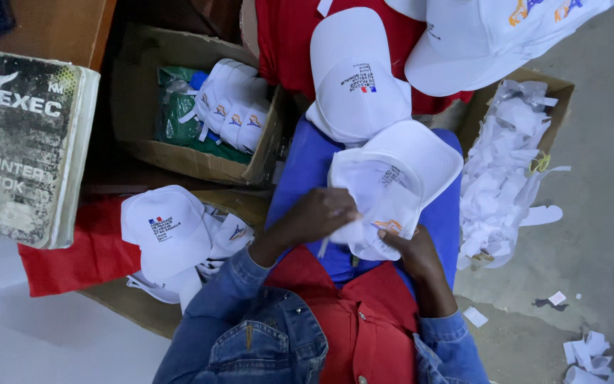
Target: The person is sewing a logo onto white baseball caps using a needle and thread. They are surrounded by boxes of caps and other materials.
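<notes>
My left hand (318, 217) grips the back edge of a white cap (392, 181) on my lap, while my right hand (413, 252) holds its underside. Just beyond both hands lies another white cap (357, 78). Left of my left hand sits a cap stack (168, 231); right of my right hand, a box of paper scraps (509, 156).

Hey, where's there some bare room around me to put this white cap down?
Bare grey floor lies right of the box of paper scraps, and a pale patch sits below the red cloth. The lap is crowded: both hands, left hand and right hand, hold the white cap, with another cap just beyond.
</notes>
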